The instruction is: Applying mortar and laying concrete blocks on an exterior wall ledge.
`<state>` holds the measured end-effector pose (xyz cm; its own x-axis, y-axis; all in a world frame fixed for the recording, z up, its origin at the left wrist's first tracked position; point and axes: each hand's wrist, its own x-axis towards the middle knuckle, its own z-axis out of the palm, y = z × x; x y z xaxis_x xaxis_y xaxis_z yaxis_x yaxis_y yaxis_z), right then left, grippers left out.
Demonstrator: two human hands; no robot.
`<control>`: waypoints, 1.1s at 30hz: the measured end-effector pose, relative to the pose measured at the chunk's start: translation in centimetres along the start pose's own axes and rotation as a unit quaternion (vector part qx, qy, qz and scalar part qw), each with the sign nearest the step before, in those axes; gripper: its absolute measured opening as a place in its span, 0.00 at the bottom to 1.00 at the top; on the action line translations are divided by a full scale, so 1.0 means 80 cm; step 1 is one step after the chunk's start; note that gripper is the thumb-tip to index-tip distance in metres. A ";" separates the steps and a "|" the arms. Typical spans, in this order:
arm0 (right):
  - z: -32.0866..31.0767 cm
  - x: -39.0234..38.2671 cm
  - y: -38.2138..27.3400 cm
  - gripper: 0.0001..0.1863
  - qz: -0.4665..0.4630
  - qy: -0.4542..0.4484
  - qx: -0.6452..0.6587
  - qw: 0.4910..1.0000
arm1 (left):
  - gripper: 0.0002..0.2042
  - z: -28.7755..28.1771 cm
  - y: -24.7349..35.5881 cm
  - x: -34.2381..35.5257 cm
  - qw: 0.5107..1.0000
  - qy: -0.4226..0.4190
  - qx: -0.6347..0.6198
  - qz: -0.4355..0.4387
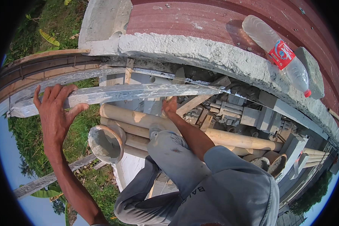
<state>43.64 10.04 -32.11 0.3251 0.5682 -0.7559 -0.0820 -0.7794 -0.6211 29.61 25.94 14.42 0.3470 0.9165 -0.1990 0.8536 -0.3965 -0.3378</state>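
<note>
Spread wide across the long grey bar [139,92] near its left end with the left hand [53,107], thumb out. Curled just below the bar with the right hand [170,106]; cannot tell around what. Look for the bar near the rough concrete edge [199,49]. Could slide or twist if held too loosely, then drop and bump the bucket [121,146] or bamboo poles [130,115].

Red ridged sheeting [199,20] — a clear bottle [282,55], a grey block [315,75] alongside.
</note>
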 end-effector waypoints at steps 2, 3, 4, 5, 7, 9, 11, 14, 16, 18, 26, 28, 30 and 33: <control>-0.020 -0.008 0.020 0.33 -0.064 0.000 -0.080 0.995 | 0.32 0.002 -0.009 -0.011 1.000 -0.010 0.008 -0.002; -0.039 -0.004 0.024 0.34 -0.138 0.004 -0.156 0.978 | 0.32 0.002 -0.014 -0.014 1.000 -0.009 0.015 -0.005; -0.066 -0.006 0.026 0.34 -0.125 -0.070 -0.244 0.959 | 0.32 0.000 -0.019 -0.020 1.000 -0.009 0.021 -0.016; -0.087 -0.010 0.017 0.34 -0.132 -0.079 -0.245 0.957 | 0.32 -0.005 -0.020 -0.025 0.999 -0.017 0.021 -0.024; -0.120 -0.015 0.005 0.35 -0.153 -0.225 -0.422 0.864 | 0.33 -0.005 -0.018 -0.025 0.999 -0.022 0.017 -0.028; -0.118 -0.015 -0.002 0.34 -0.112 -0.162 -0.369 0.908 | 0.33 -0.003 -0.014 -0.019 1.000 -0.020 0.011 -0.017; -0.111 -0.009 -0.008 0.33 -0.070 -0.105 -0.308 0.943 | 0.33 -0.004 -0.016 -0.023 0.999 -0.019 0.017 -0.021; -0.113 0.041 -0.018 0.24 -0.143 -0.092 -0.440 0.881 | 0.33 -0.008 -0.020 -0.029 0.999 -0.028 0.019 -0.032; -0.137 0.109 0.021 0.16 -0.454 0.194 -0.456 0.740 | 0.32 -0.005 -0.004 -0.007 0.999 -0.028 0.003 -0.017; -0.143 0.116 0.036 0.14 -0.458 0.202 -0.449 0.740 | 0.32 -0.007 0.003 -0.002 0.999 -0.044 -0.009 -0.031; -0.143 -0.053 0.003 0.25 -0.171 -0.203 -0.528 0.807 | 0.32 -0.002 -0.017 -0.016 1.000 -0.018 0.010 -0.018; -0.155 -0.064 -0.009 0.27 -0.143 -0.197 -0.514 0.823 | 0.32 -0.006 -0.011 -0.015 1.000 -0.025 0.003 -0.009; -0.158 -0.058 -0.002 0.31 -0.186 -0.160 -0.496 0.833 | 0.33 -0.005 -0.016 -0.021 0.999 -0.027 0.003 -0.026; -0.175 -0.049 -0.024 0.30 -0.176 -0.109 -0.453 0.867 | 0.33 0.002 -0.020 -0.025 1.000 -0.010 0.016 -0.017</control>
<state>55.67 5.60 -25.04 -0.0137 0.7724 -0.6350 0.7925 -0.3789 -0.4779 27.49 24.77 15.19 0.3102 0.9284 -0.2046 0.8516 -0.3670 -0.3743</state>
